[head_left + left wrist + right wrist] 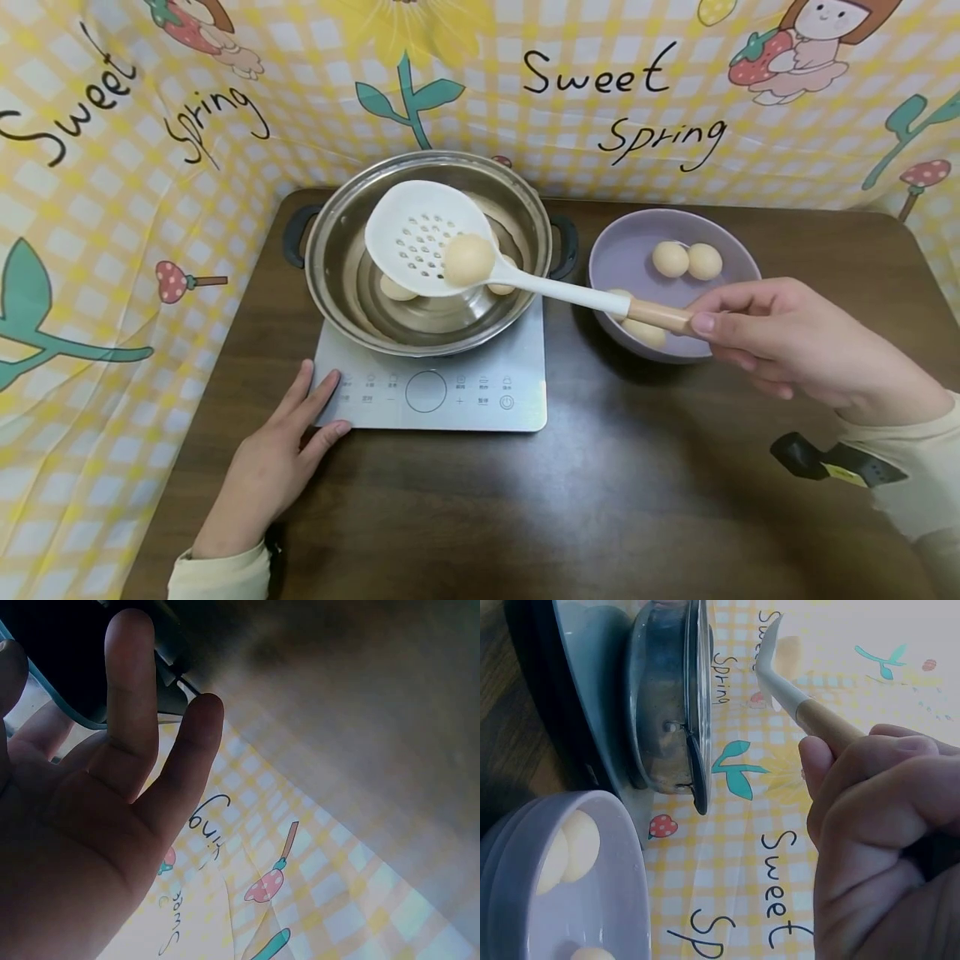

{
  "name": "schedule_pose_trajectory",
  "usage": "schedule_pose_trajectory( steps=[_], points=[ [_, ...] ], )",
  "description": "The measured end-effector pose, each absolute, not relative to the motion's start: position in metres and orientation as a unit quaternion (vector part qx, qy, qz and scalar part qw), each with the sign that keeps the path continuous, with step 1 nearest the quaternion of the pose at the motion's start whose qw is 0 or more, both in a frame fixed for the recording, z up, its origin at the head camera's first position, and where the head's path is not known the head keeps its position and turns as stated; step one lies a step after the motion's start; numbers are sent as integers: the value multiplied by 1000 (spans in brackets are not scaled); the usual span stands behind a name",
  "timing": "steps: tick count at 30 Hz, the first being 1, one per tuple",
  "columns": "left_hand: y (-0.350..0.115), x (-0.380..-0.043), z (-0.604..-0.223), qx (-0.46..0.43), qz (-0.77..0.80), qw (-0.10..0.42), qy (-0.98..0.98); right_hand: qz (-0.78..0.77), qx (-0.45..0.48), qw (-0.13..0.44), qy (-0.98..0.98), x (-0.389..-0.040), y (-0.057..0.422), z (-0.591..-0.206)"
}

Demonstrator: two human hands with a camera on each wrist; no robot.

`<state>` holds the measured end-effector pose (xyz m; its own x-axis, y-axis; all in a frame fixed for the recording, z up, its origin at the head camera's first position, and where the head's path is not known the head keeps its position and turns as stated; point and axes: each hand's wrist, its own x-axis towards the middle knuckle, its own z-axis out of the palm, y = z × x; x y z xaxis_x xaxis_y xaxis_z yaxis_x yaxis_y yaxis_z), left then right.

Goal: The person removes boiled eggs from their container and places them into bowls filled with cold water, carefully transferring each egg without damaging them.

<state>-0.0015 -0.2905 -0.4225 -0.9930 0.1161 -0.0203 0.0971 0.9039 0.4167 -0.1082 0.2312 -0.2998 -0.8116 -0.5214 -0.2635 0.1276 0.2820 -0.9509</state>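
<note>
My right hand (795,342) grips the wooden end of a white slotted spoon (393,221) between thumb and fingers. On the spoon's perforated head lies one pale brown egg (468,260), above the steel pot (360,329). Beneath the spoon, two more eggs are partly visible inside the pot. The left hand (277,450) rests its straight fingertips at the left front edge of the induction cooktop (390,419); in the left wrist view its fingers are extended. The right wrist view shows the spoon handle (829,727) pinched, its head raised higher than the pot rim.
A purple bowl (618,250) with several eggs (670,259) stands right of the pot, under the spoon handle. Dark side handles (564,247) stick out from the pot. A yellow checked cloth (480,117) hangs behind and left of the brown wooden table (570,517).
</note>
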Motion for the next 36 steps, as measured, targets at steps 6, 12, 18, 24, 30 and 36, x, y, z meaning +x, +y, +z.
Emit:
schedule_pose_trajectory(
  steps=[6,12,18,24,30,36],
  points=[
    [-290,-2,-422,48,211,36,976,-599,-125,273,743,-105,239,-302],
    [-289,-2,-421,47,210,44,976,-592,-115,265,752,-104,248,-302],
    [-287,-2,-420,44,209,49,976,-582,-95,266,763,-100,262,-301],
    [-287,-3,-419,43,206,51,976,-577,-86,253,772,-95,282,-304],
    [-286,-3,-419,40,207,56,976,-592,-63,223,772,-87,306,-313],
    [-286,-3,-418,40,205,58,976,-623,-27,189,759,-75,331,-324]
  ],
)
